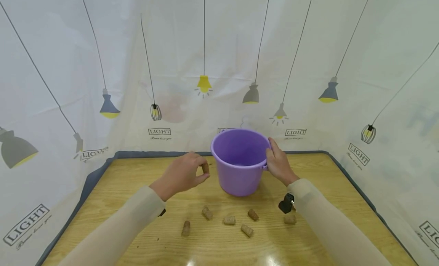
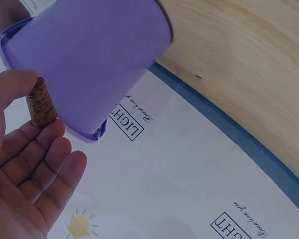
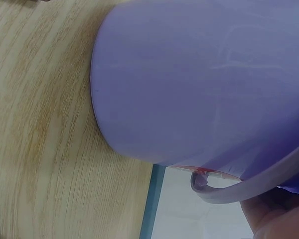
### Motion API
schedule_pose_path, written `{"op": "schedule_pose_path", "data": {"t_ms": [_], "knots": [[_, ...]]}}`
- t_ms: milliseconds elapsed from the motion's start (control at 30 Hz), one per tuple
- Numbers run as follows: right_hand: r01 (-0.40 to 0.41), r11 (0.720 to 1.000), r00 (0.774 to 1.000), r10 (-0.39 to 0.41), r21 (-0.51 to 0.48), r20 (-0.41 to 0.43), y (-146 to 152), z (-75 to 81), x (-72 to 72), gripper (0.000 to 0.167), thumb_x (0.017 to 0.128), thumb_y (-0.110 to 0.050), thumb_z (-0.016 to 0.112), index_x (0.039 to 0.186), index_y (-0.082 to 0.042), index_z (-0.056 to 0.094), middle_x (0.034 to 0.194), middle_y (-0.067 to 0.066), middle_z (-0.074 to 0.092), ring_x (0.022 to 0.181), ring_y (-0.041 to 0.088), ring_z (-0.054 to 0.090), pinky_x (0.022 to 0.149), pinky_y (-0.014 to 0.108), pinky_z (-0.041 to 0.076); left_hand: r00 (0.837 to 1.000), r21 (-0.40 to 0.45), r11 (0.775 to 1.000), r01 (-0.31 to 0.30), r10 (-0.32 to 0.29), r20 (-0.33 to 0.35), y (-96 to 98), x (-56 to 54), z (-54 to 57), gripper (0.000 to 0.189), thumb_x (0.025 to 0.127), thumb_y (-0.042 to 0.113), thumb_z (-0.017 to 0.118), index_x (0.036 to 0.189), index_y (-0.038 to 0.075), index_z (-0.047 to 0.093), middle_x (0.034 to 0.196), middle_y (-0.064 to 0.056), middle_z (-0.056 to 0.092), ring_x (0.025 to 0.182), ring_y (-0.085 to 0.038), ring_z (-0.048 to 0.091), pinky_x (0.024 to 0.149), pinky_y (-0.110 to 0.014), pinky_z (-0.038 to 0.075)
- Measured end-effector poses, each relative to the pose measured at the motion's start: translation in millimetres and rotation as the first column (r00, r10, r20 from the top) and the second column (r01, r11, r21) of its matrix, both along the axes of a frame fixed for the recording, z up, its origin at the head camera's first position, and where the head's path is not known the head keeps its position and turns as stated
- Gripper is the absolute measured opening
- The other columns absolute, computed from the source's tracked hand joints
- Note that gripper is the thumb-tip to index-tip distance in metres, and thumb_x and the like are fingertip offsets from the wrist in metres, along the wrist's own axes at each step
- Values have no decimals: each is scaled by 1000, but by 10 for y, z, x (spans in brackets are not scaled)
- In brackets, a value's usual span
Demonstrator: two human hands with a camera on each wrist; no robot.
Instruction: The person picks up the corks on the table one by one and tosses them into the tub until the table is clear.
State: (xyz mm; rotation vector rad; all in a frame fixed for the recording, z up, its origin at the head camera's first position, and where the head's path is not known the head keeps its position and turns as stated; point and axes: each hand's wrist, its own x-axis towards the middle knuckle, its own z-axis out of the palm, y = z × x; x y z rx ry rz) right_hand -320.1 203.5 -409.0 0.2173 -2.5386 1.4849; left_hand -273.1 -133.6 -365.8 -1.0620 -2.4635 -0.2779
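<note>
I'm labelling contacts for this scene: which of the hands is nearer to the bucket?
Right. The right hand grips the bucket on its right side; the left hand, pinching a cork, is off its left side, not touching it.

This looks like a small curtained-off booth around a wood-grained worktop (image 1: 326, 197); whether it stands in a home, an office or a lab cannot be told. A pale sheet (image 1: 226, 37) rises beyond the left hand (image 1: 181, 173) and the right hand (image 1: 279, 163), and also closes in the space on the outer side of each. Its printed hanging lamps (image 1: 204, 84) and "LIGHT" labels (image 1: 159, 132) resemble a household curtain's pattern. A dark blue border (image 1: 92, 178) follows the worktop's far and side edges, past both hands.
</note>
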Motion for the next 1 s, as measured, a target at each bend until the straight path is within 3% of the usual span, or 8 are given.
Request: {"op": "schedule_pose_path", "data": {"t_ms": [200,433,633,1000], "knots": [[-3,1000,1000,3,-9,1,5,-1,-7,58,110,-23,31,165,-9,19,125,32,58,66,16,63,61,31,59,999,18,1000,3,-3,-34,98,-42,67,13,86,26,83,85,22,70,86,8,68,80,-11,59,58,-25,52],[-9,1000,1000,9,-27,17,8,3,-3,58,110,-24,30,165,-10,18,127,32,57,68,15,64,63,31,60,998,36,999,37,-35,-53,225,-94,136,15,86,24,84,85,19,70,85,9,67,79,-11,58,62,-24,52],[-13,999,1000,14,-31,25,19,6,0,58,110,-24,31,165,-11,17,126,33,57,68,16,63,63,31,60,997,45,998,42,-39,-60,340,-123,206,13,88,25,81,86,18,70,84,6,66,74,-11,55,57,-24,49],[-11,1000,1000,11,-20,16,5,8,2,58,110,-25,30,165,-12,17,120,30,59,68,16,63,63,33,60,1000,54,999,3,-3,-2,490,-186,287,13,90,28,79,85,19,72,86,2,70,77,-11,56,60,-23,52]]}}
